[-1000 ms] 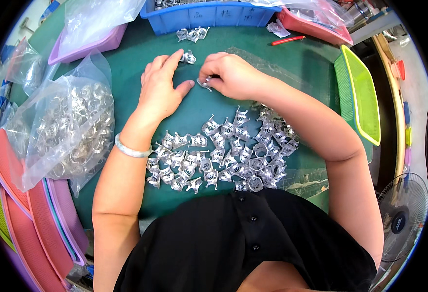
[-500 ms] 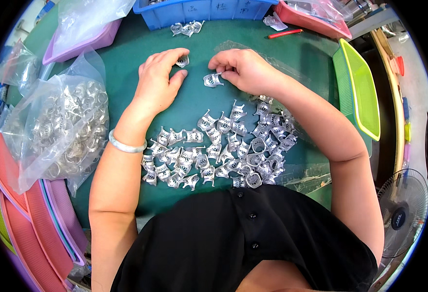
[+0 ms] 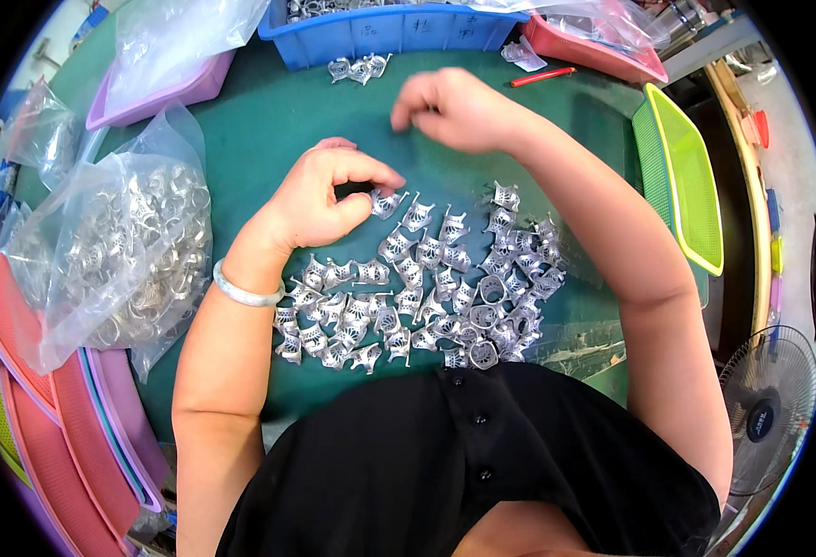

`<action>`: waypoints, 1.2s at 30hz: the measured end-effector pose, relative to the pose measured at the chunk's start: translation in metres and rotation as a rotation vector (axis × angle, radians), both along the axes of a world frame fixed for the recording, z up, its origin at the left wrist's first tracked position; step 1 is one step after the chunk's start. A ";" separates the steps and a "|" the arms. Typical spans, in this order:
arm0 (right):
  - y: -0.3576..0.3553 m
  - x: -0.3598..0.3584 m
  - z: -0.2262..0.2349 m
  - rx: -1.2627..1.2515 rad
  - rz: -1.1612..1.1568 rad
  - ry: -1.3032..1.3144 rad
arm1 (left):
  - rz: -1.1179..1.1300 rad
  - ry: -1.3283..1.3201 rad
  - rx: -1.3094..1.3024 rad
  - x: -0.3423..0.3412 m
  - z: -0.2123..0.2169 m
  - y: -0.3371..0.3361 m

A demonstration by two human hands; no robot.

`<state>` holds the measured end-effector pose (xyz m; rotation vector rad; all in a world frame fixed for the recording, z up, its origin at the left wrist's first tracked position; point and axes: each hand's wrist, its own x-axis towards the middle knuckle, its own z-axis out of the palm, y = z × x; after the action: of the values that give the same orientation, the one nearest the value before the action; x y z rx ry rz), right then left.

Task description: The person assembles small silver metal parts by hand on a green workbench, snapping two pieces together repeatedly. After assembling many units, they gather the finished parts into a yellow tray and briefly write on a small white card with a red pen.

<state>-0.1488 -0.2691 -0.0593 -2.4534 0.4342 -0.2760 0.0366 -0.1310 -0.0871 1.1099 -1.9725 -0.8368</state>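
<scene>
My left hand, a pale bangle on its wrist, reaches in over the table. Thumb and forefinger close on a silver openwork ring at the upper left edge of a pile of like rings. Farther off, my right hand hovers above the green table top. Its fingers are curled and smeared by motion, and no ring shows in them. Three more silver rings lie together beyond both hands, just in front of a blue bin.
At left stands a clear plastic bag full of silver rings, with a purple tray behind it. A red pen and a pink tray are at the far right. The right edge holds a green basket and a fan.
My left hand has come nearer and rightward, to the pile's edge. The right hand has moved up and away, and the ring it held is no longer at its fingertips.
</scene>
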 end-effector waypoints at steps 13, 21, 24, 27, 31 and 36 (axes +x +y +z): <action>-0.013 0.036 -0.022 -0.141 0.014 0.016 | 0.672 -0.075 -0.183 0.008 -0.017 -0.010; 0.019 0.004 -0.008 0.092 -0.064 0.021 | 0.513 -0.390 -0.096 -0.007 -0.004 0.002; 0.017 -0.002 -0.009 0.081 -0.087 0.009 | 0.489 -0.438 -0.084 -0.005 -0.002 0.002; 0.016 -0.004 -0.010 0.018 -0.059 -0.012 | 0.494 -0.423 -0.089 -0.004 -0.001 0.002; 0.016 -0.007 -0.012 -0.086 0.006 -0.070 | 0.462 -0.361 -0.077 -0.005 0.003 0.002; 0.016 -0.007 -0.014 -0.130 0.033 -0.066 | 0.424 -0.302 -0.077 -0.005 0.002 0.002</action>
<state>-0.1558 -0.2528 -0.0735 -2.5673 0.3575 -0.3808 0.0316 -0.1292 -0.0855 1.6073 -1.8797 -0.3820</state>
